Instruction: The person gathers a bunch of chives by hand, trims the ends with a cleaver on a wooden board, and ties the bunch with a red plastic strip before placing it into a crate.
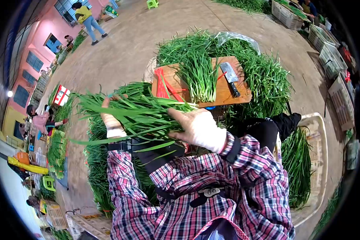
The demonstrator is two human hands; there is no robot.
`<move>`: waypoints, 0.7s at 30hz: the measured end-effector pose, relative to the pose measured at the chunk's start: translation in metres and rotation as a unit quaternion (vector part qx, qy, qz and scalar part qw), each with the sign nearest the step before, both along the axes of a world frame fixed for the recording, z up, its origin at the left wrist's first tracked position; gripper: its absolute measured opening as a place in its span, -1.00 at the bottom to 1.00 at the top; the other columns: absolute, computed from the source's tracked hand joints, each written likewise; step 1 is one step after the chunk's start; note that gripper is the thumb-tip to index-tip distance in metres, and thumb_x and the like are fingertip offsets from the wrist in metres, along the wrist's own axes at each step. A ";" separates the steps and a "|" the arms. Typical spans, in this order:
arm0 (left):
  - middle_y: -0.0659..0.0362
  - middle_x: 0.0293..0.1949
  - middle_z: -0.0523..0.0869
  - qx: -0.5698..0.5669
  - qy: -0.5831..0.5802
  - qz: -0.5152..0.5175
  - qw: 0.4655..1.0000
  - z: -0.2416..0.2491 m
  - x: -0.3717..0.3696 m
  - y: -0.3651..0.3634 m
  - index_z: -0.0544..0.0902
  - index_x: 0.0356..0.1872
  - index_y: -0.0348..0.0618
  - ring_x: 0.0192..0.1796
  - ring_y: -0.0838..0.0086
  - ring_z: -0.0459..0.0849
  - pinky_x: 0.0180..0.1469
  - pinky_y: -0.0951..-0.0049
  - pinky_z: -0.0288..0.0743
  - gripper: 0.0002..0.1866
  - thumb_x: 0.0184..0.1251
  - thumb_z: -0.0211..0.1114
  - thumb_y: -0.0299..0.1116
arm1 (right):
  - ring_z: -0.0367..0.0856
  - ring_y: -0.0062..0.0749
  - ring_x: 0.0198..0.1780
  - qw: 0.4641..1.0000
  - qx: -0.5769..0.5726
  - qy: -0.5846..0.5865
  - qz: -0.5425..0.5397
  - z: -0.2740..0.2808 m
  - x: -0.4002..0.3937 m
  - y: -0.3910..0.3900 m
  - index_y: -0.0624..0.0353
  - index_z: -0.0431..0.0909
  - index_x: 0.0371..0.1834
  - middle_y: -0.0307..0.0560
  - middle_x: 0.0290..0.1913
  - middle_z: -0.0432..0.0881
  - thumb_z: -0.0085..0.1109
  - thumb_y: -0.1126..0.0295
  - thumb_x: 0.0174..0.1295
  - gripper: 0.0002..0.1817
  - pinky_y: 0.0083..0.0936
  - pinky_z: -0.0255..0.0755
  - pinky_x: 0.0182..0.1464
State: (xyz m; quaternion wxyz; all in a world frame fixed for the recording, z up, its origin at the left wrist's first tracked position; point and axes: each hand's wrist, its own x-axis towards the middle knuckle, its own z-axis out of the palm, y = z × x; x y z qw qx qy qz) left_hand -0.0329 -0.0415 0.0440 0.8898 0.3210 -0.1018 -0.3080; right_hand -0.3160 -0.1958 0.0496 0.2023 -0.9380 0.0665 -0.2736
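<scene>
A loose bunch of garlic chives [142, 114] lies across both hands above my lap, its leaf tips spreading left and pale stem ends pointing right. My left hand [111, 120], in a white fingerless covering, grips the leafy side, with its fingers partly hidden by leaves. Near the stem end, my right hand [202, 126] closes thumb and fingers around the bunch. Just ahead, a wooden board [240, 96] carries a second, neatly laid bundle of chives [202, 78]. Red strips [162, 86] lie on its left side, and a cleaver [231, 78] with a black handle on its right.
Heaped chives [266, 80] surround the board, with clear plastic [238, 39] on top. A pale crate [322, 160] holding chives stands at my right. More crates [334, 60] line the right side. A person [88, 20] walks at the far left, and others sit along the wall.
</scene>
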 end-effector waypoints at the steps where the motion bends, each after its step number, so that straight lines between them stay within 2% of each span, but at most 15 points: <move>1: 0.04 -0.23 0.74 -0.002 -0.005 -0.010 1.000 0.000 -0.005 -0.004 0.61 -0.28 -0.21 -0.02 0.01 0.68 0.08 -0.03 0.54 -0.73 0.34 0.21 -0.18 | 0.66 -0.04 -0.43 1.000 0.008 0.008 0.022 0.004 0.002 0.001 0.07 0.50 -0.06 -0.04 -0.54 0.61 0.27 0.05 0.16 -0.59 -0.19 0.48 -0.38; 3: 0.15 -0.24 0.74 -0.046 0.043 0.010 0.998 0.000 -0.019 -0.008 0.61 -0.30 -0.12 -0.01 0.04 0.67 0.09 -0.02 0.54 -0.79 0.34 0.23 -0.18 | 0.64 0.01 -0.45 0.993 -0.026 0.079 0.087 -0.004 0.006 0.001 0.07 0.54 -0.20 -0.05 -0.58 0.57 0.22 0.13 0.20 -0.73 -0.17 0.48 -0.38; 4: 0.23 -0.24 0.74 -0.024 0.034 0.043 0.998 0.002 -0.024 -0.011 0.62 -0.33 -0.04 -0.04 0.10 0.68 0.08 0.00 0.54 -0.83 0.30 0.28 -0.18 | 0.65 0.03 -0.39 0.987 -0.032 0.055 0.146 -0.009 0.000 -0.001 0.07 0.55 -0.27 -0.04 -0.54 0.58 0.23 0.18 0.17 -0.77 -0.14 0.50 -0.34; 7: 0.26 -0.26 0.74 -0.029 0.060 0.070 0.995 -0.008 -0.018 -0.006 0.61 -0.36 0.00 0.00 0.19 0.67 0.13 0.02 0.52 -0.79 0.28 0.30 -0.12 | 0.66 0.02 -0.31 0.973 0.007 0.040 0.225 -0.019 -0.027 -0.014 0.07 0.54 -0.23 -0.03 -0.44 0.62 0.27 0.24 0.09 -0.76 -0.12 0.52 -0.27; 8: 0.26 -0.19 0.72 -0.043 -0.007 0.054 0.998 -0.024 -0.004 0.001 0.66 -0.25 -0.05 0.12 0.24 0.61 0.25 -0.12 0.40 -0.75 0.28 0.29 -0.10 | 0.66 0.00 -0.23 0.970 0.030 0.095 0.224 -0.023 -0.037 -0.019 0.08 0.54 -0.18 -0.01 -0.37 0.63 0.30 0.29 0.04 -0.72 -0.12 0.54 -0.20; 9: 0.27 -0.16 0.71 -0.066 -0.011 0.052 0.996 -0.029 -0.001 0.002 0.65 -0.22 -0.05 0.13 0.26 0.61 0.27 -0.10 0.39 -0.72 0.27 0.29 -0.07 | 0.66 0.02 -0.21 0.968 0.047 0.090 0.230 -0.032 -0.048 -0.024 0.06 0.53 -0.13 -0.01 -0.34 0.64 0.31 0.33 0.03 -0.69 -0.14 0.53 -0.18; 11: 0.27 -0.19 0.71 -0.098 0.068 0.081 0.990 -0.034 0.006 0.004 0.65 -0.22 -0.06 0.11 0.26 0.61 0.26 -0.10 0.39 -0.70 0.27 0.28 -0.05 | 0.66 0.04 -0.25 0.966 0.082 0.100 0.224 -0.038 -0.071 -0.032 0.04 0.55 -0.10 0.02 -0.38 0.63 0.32 0.35 0.02 -0.66 -0.12 0.53 -0.23; 14: 0.26 -0.19 0.72 -0.061 0.061 0.130 0.988 -0.039 0.009 0.002 0.66 -0.24 -0.08 0.10 0.26 0.62 0.25 -0.11 0.40 -0.69 0.29 0.25 -0.04 | 0.66 0.02 -0.36 0.965 0.111 0.162 0.176 -0.042 -0.100 -0.043 0.00 0.61 -0.05 0.04 -0.44 0.64 0.32 0.36 0.02 -0.65 -0.12 0.52 -0.33; 15: 0.25 -0.16 0.73 -0.080 -0.014 0.086 0.993 -0.054 0.024 0.008 0.67 -0.28 -0.08 0.09 0.24 0.62 0.24 -0.11 0.40 -0.69 0.29 0.24 -0.04 | 0.68 -0.01 -0.33 0.959 0.119 0.198 0.163 -0.054 -0.110 -0.048 -0.02 0.62 -0.05 0.03 -0.41 0.66 0.31 0.33 0.06 -0.67 -0.14 0.53 -0.29; 17: 0.20 -0.13 0.74 -0.071 -0.007 0.126 0.989 -0.047 0.020 0.006 0.68 -0.29 -0.08 0.11 0.22 0.61 0.26 -0.14 0.37 -0.68 0.29 0.22 -0.03 | 0.68 -0.01 -0.33 0.946 0.145 0.261 0.127 -0.055 -0.128 -0.055 -0.01 0.61 -0.05 0.02 -0.43 0.67 0.31 0.29 0.09 -0.68 -0.16 0.54 -0.26; 19: 0.15 -0.08 0.73 -0.074 0.049 0.138 0.986 -0.049 0.027 0.008 0.69 -0.27 -0.09 0.13 0.20 0.59 0.28 -0.15 0.35 -0.66 0.29 0.21 -0.02 | 0.69 -0.10 -0.36 0.952 0.084 0.284 0.078 -0.064 -0.139 -0.055 0.03 0.62 -0.05 -0.04 -0.46 0.65 0.37 0.28 0.05 -0.64 -0.27 0.54 -0.34; 20: 0.12 -0.06 0.72 -0.073 0.076 0.144 0.984 -0.048 0.030 0.009 0.69 -0.26 -0.10 0.14 0.19 0.59 0.29 -0.16 0.34 -0.66 0.29 0.21 -0.02 | 0.69 -0.06 -0.35 0.945 0.066 0.313 0.061 -0.070 -0.142 -0.056 0.02 0.55 0.11 -0.02 -0.45 0.65 0.41 0.16 0.04 -0.47 -0.22 0.54 -0.31; 21: 0.10 -0.04 0.71 -0.058 0.078 0.153 0.983 -0.047 0.029 0.008 0.69 -0.25 -0.10 0.15 0.17 0.58 0.30 -0.17 0.32 -0.65 0.30 0.20 -0.02 | 0.70 -0.05 -0.24 0.893 0.038 0.448 0.007 -0.047 -0.132 -0.051 0.03 0.40 0.29 -0.02 -0.30 0.68 0.45 0.04 -0.03 -0.22 -0.18 0.55 -0.21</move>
